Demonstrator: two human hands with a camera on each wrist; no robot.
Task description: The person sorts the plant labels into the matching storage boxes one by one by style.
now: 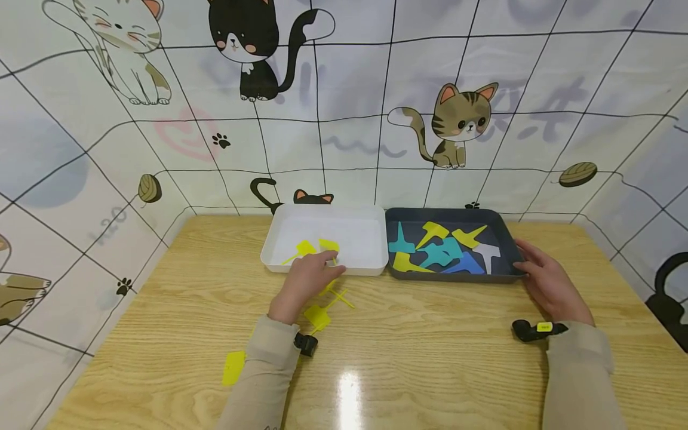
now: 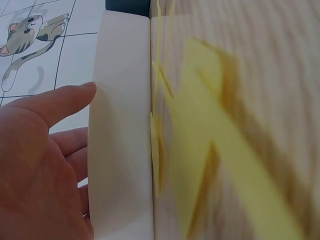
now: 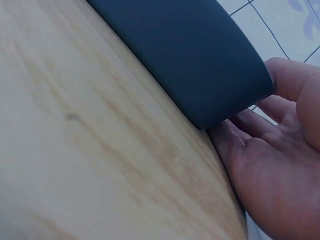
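My left hand (image 1: 309,280) reaches over the front rim of the white tray (image 1: 365,239), palm facing inward. Its thumb lies by the rim in the left wrist view; the other fingertips are partly hidden behind the wall. Two yellow T-shaped plant labels lie in this tray, one (image 1: 329,245) right at the fingers and another (image 1: 306,248) to its left. At the right side of the dark grey tray (image 1: 457,278), my right hand (image 1: 553,283) holds the edge, thumb near the front corner. That tray contains teal (image 1: 400,240), yellow (image 1: 467,237), blue (image 1: 466,263) and white labels (image 1: 488,255).
More yellow labels (image 1: 318,316) lie on the wooden table (image 1: 430,358) in front of the white tray. Another yellow piece (image 1: 233,367) is partly covered by the left sleeve. Both trays stand side by side before a cat-patterned cloth backdrop (image 1: 355,143).
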